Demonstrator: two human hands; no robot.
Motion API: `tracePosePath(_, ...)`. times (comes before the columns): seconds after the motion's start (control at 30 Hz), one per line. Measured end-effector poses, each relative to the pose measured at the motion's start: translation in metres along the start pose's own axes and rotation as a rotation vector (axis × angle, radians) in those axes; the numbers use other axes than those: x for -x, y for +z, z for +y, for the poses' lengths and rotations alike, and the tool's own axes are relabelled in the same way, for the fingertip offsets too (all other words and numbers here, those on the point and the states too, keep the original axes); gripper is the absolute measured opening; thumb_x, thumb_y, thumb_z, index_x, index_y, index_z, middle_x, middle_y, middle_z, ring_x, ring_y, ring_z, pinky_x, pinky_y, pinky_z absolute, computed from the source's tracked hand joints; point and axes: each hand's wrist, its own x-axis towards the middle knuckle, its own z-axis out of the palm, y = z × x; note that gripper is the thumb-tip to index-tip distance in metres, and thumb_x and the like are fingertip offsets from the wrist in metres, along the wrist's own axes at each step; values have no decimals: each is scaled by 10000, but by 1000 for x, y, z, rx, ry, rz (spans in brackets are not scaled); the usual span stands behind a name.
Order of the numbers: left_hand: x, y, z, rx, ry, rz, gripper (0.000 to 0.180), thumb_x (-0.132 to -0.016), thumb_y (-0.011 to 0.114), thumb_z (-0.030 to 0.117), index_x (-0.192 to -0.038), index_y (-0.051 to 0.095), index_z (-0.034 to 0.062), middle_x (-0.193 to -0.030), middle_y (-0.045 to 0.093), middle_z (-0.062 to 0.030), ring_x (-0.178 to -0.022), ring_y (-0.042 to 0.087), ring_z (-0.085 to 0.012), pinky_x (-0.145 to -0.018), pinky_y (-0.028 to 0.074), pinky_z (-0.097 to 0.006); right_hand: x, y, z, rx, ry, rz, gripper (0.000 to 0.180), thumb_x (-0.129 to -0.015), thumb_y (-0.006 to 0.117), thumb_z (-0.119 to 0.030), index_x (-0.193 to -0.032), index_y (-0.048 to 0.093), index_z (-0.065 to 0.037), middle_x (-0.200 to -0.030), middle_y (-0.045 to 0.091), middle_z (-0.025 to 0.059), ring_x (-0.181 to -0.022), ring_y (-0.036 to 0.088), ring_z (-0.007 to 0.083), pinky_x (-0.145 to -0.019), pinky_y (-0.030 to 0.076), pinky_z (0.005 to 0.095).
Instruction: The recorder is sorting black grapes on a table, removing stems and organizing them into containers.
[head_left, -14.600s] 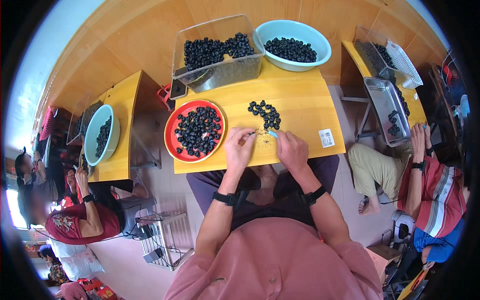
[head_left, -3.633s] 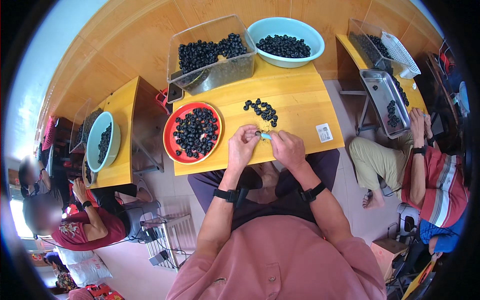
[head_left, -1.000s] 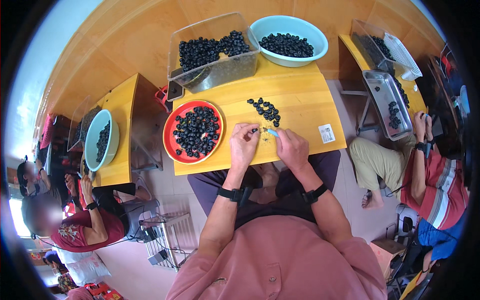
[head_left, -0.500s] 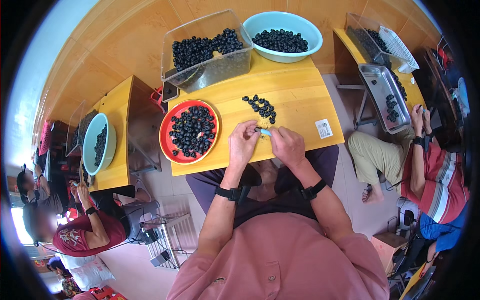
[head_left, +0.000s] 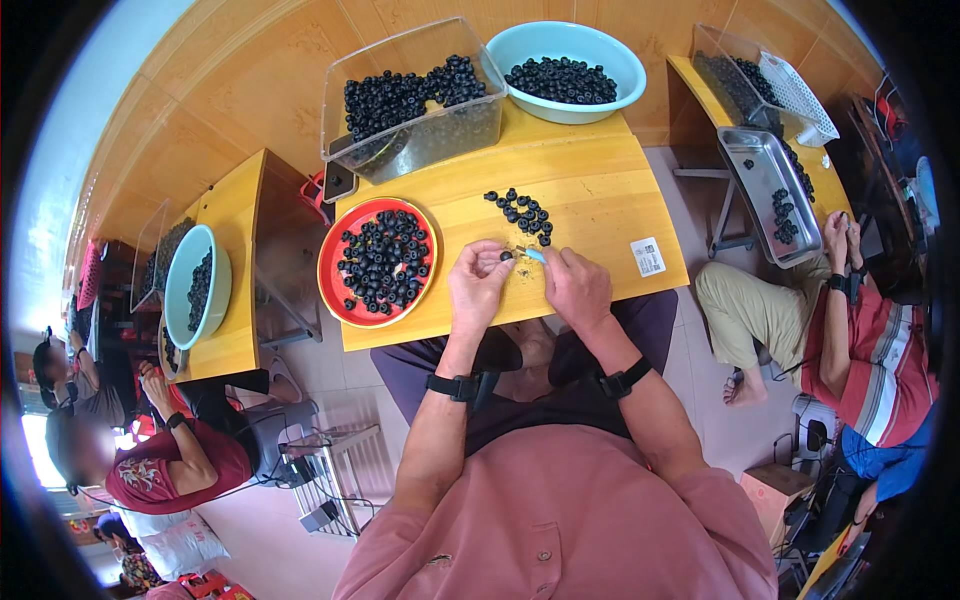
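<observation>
Over the yellow table, left fingers pinch a dark piece and right fingers a light-blue tool.

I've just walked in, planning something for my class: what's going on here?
At a yellow wooden table, a person pinches a small round black piece in the left hand. The right hand holds a tool with a light-blue handle, its tip at or near the piece. A loose cluster of round black pieces lies beyond the hands. More sit on a round red yellow-rimmed plate to the left, and in a clear plastic box and round light-blue basin at the far side.
</observation>
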Motion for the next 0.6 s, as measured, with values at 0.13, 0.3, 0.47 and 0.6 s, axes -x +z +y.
tracePosePath(0.13,2,3,9,-32,-2,37,307,-879,767,-62,-1170,677,-27,-1005,702,-76,-875,696,-120,-825,572,-246,0,-1,2,-9,-9,6,95,-887,660,-124,-958,696,-72,-747,611,77,-675,678,261,-582,550,397)
tracePosePath(0.3,1,2,10,-145,98,49,209,-880,777,-39,-1085,734,-31,-1014,665,-85,-853,706,-138,-794,570,-252,0,-1,0,-4,-16,14,88,-887,661,-119,-956,690,-74,-742,605,76,-672,671,262,-579,542,400)
tracePosePath(0.47,2,0,11,-195,151,38,164,-886,782,-19,-1047,752,-23,-994,646,-80,-835,700,-144,-757,560,-259,-1,-3,-2,-23,-11,38,73,-887,662,-115,-948,679,-79,-740,603,72,-675,668,263,-574,533,405)
tracePosePath(0.6,5,-8,15,-256,248,121,145,-868,779,-33,-1007,745,-10,-965,666,-86,-842,689,-156,-740,556,-268,2,-5,-5,-36,-6,36,64,-890,661,-114,-942,676,-80,-744,604,71,-677,668,265,-576,532,402)
